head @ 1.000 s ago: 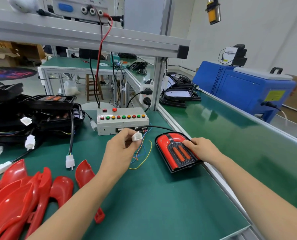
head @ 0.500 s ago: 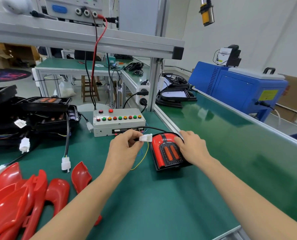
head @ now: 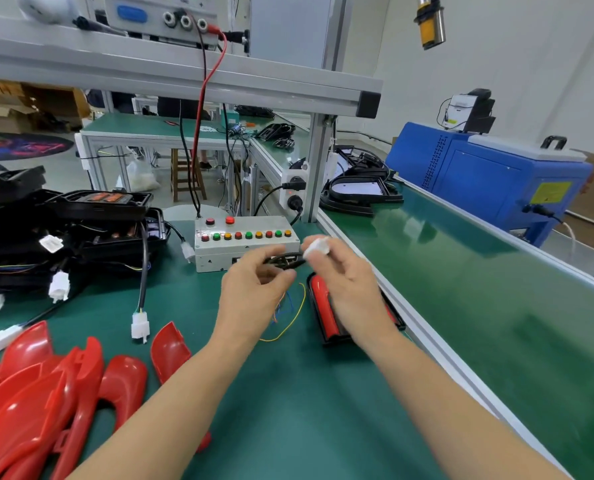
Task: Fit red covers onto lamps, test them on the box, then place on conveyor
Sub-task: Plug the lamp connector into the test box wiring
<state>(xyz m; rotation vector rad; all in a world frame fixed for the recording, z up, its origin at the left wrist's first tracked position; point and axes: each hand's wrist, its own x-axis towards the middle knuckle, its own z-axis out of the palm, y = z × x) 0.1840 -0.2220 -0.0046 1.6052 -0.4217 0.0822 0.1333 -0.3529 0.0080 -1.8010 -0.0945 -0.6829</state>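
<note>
A lamp with a red cover (head: 323,313) lies on the green table beside the conveyor rail, partly hidden by my right hand. My right hand (head: 344,282) is raised above it and pinches the lamp's white connector (head: 316,247). My left hand (head: 254,292) holds the looped black cable (head: 285,260) just left of the connector. The grey test box (head: 247,244) with its row of coloured buttons stands right behind both hands. Loose coloured wires (head: 288,317) trail from the box onto the table.
Red covers (head: 46,386) are heaped at the near left. Black lamp bodies (head: 81,230) with white plugs are stacked at the far left. The green conveyor belt (head: 496,306) runs along the right, with black parts (head: 358,192) at its far end and a blue machine (head: 489,185) beyond.
My right hand left the lamp and took the white connector from my left hand. My left hand now holds the black cable. Both hands rose in front of the test box.
</note>
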